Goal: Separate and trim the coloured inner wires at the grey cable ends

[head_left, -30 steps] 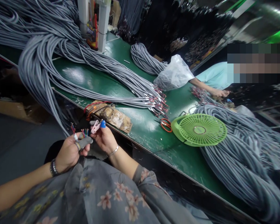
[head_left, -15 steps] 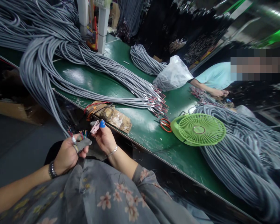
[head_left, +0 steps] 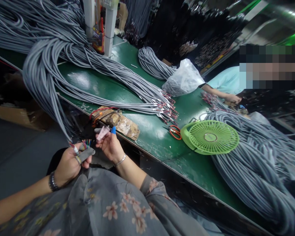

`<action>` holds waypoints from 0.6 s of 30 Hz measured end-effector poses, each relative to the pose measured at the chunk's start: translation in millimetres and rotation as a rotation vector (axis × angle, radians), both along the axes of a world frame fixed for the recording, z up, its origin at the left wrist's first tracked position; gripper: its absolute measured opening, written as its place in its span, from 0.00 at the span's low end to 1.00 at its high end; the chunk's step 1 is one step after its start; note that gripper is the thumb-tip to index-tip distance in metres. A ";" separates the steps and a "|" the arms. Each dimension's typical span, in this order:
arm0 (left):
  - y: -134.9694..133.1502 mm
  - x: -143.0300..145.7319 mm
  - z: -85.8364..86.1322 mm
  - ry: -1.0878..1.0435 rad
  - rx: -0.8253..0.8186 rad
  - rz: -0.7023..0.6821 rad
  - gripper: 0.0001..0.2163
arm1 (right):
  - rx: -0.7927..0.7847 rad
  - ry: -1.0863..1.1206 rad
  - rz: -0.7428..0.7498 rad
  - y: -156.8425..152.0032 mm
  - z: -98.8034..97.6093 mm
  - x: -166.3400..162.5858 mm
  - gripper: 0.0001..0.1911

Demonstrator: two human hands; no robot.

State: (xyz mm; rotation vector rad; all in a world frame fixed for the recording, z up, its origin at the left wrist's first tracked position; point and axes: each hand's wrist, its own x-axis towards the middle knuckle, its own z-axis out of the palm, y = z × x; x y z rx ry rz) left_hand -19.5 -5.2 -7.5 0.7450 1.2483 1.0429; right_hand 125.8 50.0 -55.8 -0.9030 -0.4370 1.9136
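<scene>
My left hand is closed around the end of a grey cable that hangs down from the table bundle. A white band shows where it enters my grip. Thin coloured wires fan upward behind my left thumb, which has a grey covering. Close by on the right is my right hand, palm partly up, a blue cover on its thumb and a pink cover apparently on a finger. The thumb stands a little apart from the fingers, and I make out nothing between them.
On the green table lie a wooden block, orange-handled scissors, a green fan and a plastic bag. Grey cable bundles cross it. A co-worker's hand is at the far right.
My right hand has shifted slightly to the right and turned a little, away from the coloured wires. My left hand has barely moved and keeps its hold. The co-worker's hands moved slightly.
</scene>
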 end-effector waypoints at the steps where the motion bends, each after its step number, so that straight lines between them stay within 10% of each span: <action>1: -0.7 -2.1 -1.7 0.012 0.015 0.002 0.12 | 0.010 -0.006 0.010 0.3 0.7 1.2 0.33; 7: 3.8 -5.1 -5.1 0.044 0.079 0.098 0.12 | 0.101 -0.092 -0.045 -1.2 0.1 5.0 0.20; 13: 10.5 3.5 3.4 -0.034 0.029 0.156 0.13 | 0.292 -0.361 -0.239 -6.3 -8.7 3.6 0.29; 18: 10.6 4.7 1.5 -0.038 -0.009 0.151 0.15 | 0.183 -0.215 -0.092 -1.6 -6.3 -0.4 0.31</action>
